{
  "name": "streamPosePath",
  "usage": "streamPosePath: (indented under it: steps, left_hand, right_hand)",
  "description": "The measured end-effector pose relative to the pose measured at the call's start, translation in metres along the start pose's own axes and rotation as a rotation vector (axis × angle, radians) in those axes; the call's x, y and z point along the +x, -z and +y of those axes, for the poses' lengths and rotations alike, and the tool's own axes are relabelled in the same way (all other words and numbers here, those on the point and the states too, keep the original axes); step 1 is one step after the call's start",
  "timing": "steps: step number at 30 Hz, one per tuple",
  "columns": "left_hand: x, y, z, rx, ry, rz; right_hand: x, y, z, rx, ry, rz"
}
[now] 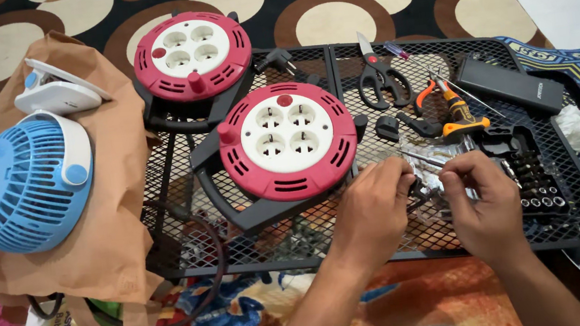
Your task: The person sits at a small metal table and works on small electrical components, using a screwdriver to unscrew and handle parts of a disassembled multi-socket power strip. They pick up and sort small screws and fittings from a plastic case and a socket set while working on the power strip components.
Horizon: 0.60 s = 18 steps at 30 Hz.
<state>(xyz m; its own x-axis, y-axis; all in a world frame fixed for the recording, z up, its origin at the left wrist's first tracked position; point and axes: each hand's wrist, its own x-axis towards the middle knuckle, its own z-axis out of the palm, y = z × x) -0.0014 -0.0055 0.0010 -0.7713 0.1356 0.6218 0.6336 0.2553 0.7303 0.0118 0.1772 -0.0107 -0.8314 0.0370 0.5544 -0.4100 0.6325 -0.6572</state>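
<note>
- Right now my left hand (376, 200) and right hand (482, 198) meet over the mesh table (184, 198), just in front of the near cable reel (284, 141).
- My left fingers are closed around a small dark part (417, 190); it is mostly hidden by them, so I can't tell its exact shape.
- My right thumb and forefinger are pinched together on something thin beside that part; it is too small for me to say what.
- Judging by its size, the part is light and stiff, probably hard plastic or metal, and small enough to slip through the mesh if I let go.
- I'd hold it by its sides between fingertips, low over the table.
- What shows of it is black and a little shiny, lying against crinkled clear plastic (437, 156).
- Just right of my hands sits a black bit set (535, 173), its rows of small bits showing.
- Farther back lie pliers (457, 109) with orange grips, scissors (379, 75) and a flat black box (509, 84).
- A second reel (192, 53) stands behind the first, and a blue fan (27, 180) rests on a brown bag at left.
</note>
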Motion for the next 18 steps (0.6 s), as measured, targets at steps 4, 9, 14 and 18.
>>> streamPosePath:
  steps: [4,9,14,18]
  left_hand:
    - [0.0,0.001,0.001,0.008,0.01,-0.017]
    - [0.0,0.001,0.002,0.024,0.015,-0.037]
    - [0.001,-0.001,-0.001,0.025,0.005,-0.032]
    - [0.001,0.001,0.001,0.028,0.049,-0.063]
  right_hand:
    - [0.001,0.0,-0.007,0.044,-0.053,-0.03]
    - [0.003,0.004,-0.015,-0.012,0.065,-0.095]
    - [0.005,0.003,-0.014,-0.049,0.081,-0.107]
    - [0.003,0.003,-0.011,-0.057,0.065,-0.108]
